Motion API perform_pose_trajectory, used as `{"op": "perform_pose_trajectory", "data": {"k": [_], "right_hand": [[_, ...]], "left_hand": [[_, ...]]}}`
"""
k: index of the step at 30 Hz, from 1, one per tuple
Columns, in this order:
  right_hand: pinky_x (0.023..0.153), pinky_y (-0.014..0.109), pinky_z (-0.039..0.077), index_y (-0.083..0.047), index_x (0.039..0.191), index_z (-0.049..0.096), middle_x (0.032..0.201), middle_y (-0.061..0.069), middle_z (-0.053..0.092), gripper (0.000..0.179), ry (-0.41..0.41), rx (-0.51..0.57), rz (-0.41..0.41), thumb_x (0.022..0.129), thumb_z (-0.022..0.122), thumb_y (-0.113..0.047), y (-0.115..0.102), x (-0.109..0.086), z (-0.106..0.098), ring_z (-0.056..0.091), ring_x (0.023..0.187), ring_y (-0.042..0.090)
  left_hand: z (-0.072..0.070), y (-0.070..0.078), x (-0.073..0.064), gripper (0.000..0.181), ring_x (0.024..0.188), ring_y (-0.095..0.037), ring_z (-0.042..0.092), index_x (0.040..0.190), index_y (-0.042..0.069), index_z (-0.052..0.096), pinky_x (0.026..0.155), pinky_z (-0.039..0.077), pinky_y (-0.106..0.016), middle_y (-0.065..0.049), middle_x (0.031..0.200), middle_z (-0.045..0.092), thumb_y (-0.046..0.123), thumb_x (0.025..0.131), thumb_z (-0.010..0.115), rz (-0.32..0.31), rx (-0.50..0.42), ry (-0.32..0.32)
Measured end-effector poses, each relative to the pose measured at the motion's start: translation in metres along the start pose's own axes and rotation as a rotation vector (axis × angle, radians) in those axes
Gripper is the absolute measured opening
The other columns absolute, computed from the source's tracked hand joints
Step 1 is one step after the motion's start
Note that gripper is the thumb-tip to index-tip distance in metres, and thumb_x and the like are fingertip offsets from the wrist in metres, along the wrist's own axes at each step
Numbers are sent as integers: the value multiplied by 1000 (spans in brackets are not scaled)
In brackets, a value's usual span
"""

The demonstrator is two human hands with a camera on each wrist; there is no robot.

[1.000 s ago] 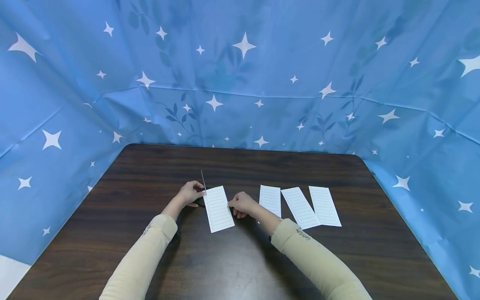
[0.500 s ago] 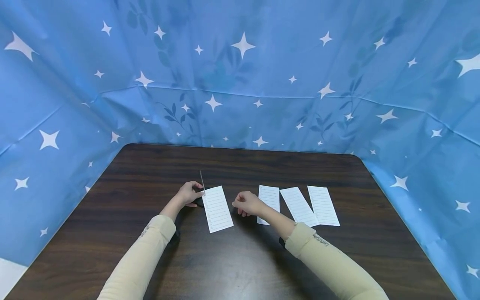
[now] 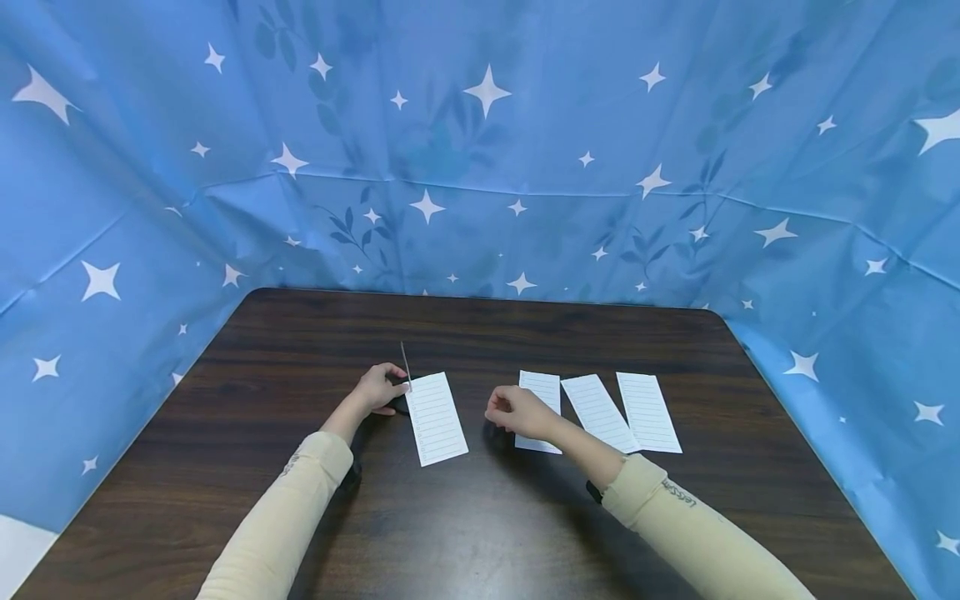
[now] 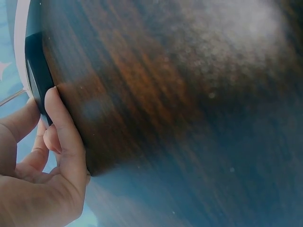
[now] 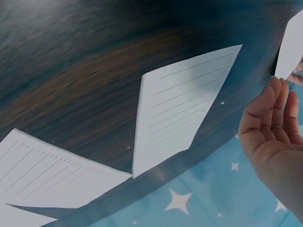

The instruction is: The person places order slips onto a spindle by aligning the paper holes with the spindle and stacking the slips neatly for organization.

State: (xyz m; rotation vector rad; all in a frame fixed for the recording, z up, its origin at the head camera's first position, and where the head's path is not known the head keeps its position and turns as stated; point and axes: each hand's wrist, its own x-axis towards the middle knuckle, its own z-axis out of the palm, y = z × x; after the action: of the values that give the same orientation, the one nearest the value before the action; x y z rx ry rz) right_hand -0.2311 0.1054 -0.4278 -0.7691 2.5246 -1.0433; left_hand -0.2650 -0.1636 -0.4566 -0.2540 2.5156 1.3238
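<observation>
L hand point(image 3: 381, 389), L of ctr frame: thumb & fingers pinching dark obj. point(image 4: 40, 71) w/ thin rod point(image 3: 406, 363) – thumb at upper-L corner of lined card point(image 3: 437, 421). R hand point(image 3: 521, 411), just R of ctr: fingers loosely curled, nothing held – overlaps leftmost of 3 more lined cards point(image 3: 597, 410), ctr-R, on dk. brown tabletop point(image 3: 465, 533).
</observation>
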Motion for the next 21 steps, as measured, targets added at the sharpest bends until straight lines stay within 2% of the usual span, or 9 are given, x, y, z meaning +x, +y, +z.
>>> {"op": "perform_pose_trajectory", "data": {"k": [4,9,21], "right_hand": [[53,19,44,0,87,59,74,13,63,10,13,-22,-15,91,56,-9,6,-5,-5,51,59,8],[53,18,39,-2,86,59,76,6,61,7,36,-62,-26,89,58,-9,13,-9,-8,45,60,5],[53,17,39,-1,85,59,76,6,61,4,67,-68,-24,87,60,-5,29,-14,-14,45,60,5]], "left_hand": [[0,1,-1,28,59,-11,40,119,0,52,51,55,-22,-4,78,37,9,93,56,5,-2,0],[0,1,-1,28,58,-10,41,119,-1,51,50,55,-22,-4,76,37,9,93,56,9,-5,3],[0,1,0,29,58,-11,41,120,0,51,49,54,-21,-4,75,38,10,93,56,3,0,0]]}}
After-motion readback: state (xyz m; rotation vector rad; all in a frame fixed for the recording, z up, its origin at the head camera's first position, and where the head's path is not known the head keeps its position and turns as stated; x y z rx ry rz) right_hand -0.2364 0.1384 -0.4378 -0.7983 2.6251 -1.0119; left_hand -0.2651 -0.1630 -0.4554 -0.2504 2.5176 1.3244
